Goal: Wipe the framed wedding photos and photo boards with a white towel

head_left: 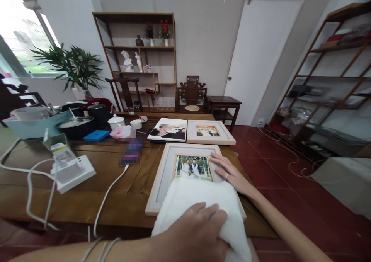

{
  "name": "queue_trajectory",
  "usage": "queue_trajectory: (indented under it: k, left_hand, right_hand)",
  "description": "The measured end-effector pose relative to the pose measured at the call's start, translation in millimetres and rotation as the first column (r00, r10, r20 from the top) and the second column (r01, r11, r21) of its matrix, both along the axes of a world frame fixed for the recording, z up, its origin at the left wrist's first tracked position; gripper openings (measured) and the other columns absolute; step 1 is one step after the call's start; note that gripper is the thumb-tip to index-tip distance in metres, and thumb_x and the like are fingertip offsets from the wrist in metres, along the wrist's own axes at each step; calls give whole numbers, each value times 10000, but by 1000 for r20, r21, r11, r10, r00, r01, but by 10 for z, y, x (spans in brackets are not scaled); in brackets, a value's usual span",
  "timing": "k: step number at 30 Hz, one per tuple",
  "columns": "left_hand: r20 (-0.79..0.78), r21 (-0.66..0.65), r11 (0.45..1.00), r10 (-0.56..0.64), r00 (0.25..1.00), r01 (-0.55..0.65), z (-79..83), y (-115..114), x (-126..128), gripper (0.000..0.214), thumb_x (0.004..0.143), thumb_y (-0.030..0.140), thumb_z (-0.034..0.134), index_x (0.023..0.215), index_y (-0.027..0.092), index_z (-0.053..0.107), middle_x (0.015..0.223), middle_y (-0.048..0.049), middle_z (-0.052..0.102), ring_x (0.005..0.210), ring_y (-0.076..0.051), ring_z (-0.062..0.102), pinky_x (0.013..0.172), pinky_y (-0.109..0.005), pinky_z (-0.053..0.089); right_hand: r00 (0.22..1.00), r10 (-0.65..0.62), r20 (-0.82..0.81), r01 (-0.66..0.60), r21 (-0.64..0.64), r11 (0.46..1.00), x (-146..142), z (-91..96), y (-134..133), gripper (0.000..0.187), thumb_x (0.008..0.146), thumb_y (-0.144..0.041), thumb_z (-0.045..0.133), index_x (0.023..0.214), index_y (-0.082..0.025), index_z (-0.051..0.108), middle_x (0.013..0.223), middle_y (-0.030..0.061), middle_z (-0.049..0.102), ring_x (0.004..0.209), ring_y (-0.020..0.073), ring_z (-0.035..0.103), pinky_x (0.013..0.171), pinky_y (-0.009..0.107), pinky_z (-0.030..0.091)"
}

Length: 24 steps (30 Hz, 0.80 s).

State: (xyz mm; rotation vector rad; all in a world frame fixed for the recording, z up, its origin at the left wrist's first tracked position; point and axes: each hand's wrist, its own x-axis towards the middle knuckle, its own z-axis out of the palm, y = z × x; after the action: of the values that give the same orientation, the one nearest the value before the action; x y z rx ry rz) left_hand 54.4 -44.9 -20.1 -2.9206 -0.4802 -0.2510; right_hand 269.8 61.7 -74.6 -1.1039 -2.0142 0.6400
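Observation:
A light wooden picture frame with a wide pale mat lies on the table in front of me. The photo in its middle shows two people seated outdoors. My left hand has its fingers curled on a folded white towel, which covers the near part of the frame and the photo's lower edge. On the frame's right side rests my right hand, fingers stretched out and a ring on one of them. Part of the left fingers is hidden in the towel's folds.
Behind the frame lie a second framed photo and a black-and-white picture panel. To the left are a phone on a white cable, a power strip, a blue box and pots. The wooden table ends at right.

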Motion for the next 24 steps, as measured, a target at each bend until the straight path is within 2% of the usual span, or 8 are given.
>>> queue_trajectory:
  k: [3,7,10,13,15,18,21,24]
  left_hand:
    - [57,4,998,64,996,-64,38,66,-138,127,830,184,519,814,187,645,1149,-73,580,988,-207,574,830,-333,493]
    - [163,-7,963,265,950,-268,415,309,-452,229,713,63,502,846,155,663,1276,-69,525,978,-198,602,820,-290,507]
    - [358,129,843,451,817,-522,714,580,-679,269,694,68,443,808,132,679,1242,-86,558,946,-230,621,762,-327,530]
    - [547,271,721,429,719,-637,805,884,-815,352,706,40,400,920,103,672,1224,-94,571,1057,-250,571,849,-366,495]
    - [562,319,717,384,733,-620,710,1071,-852,382,715,15,392,973,100,661,1226,-82,572,1140,-242,514,935,-378,442]
    - [395,280,764,461,795,-582,401,1266,-851,358,679,-14,415,871,113,688,1220,-84,576,1148,-256,506,945,-394,429]
    - [199,172,772,581,789,-612,89,1331,-812,363,642,-23,452,872,119,695,1238,-94,561,1133,-274,516,930,-395,435]
    - [124,119,767,619,776,-631,-42,1343,-763,263,715,69,513,902,123,690,1306,-106,498,1184,-291,468,971,-399,396]
  right_hand:
    - [1000,24,10,-24,14,1000,25,-29,25,401,882,-436,446,1242,-282,531,1423,63,392,1338,253,284,1094,506,208]
    - [999,40,-14,-40,29,999,47,-68,48,418,880,-443,439,1252,-275,526,1413,71,406,1333,259,293,1095,503,213]
    - [1000,28,-4,-28,18,999,49,-72,48,390,893,-400,428,1254,-285,521,1416,60,402,1338,257,283,1093,513,210]
    - [1000,23,-4,-23,13,1000,42,-57,35,377,900,-361,422,1260,-292,511,1422,49,394,1341,245,278,1096,513,205]
    - [1000,24,-6,-24,13,1000,37,-47,29,373,900,-345,424,1259,-293,510,1420,47,397,1341,240,280,1097,509,206]
    - [1000,22,-7,-22,14,1000,32,-43,29,369,898,-325,427,1253,-282,516,1411,52,408,1339,235,285,1098,503,211]
    - [1000,13,-9,-12,7,1000,35,-52,40,365,894,-311,426,1242,-276,529,1407,56,414,1335,240,292,1096,507,212]
    - [1000,27,-3,-27,9,1000,42,-68,50,373,893,-286,415,1250,-285,524,1413,47,407,1340,240,281,1097,511,205]
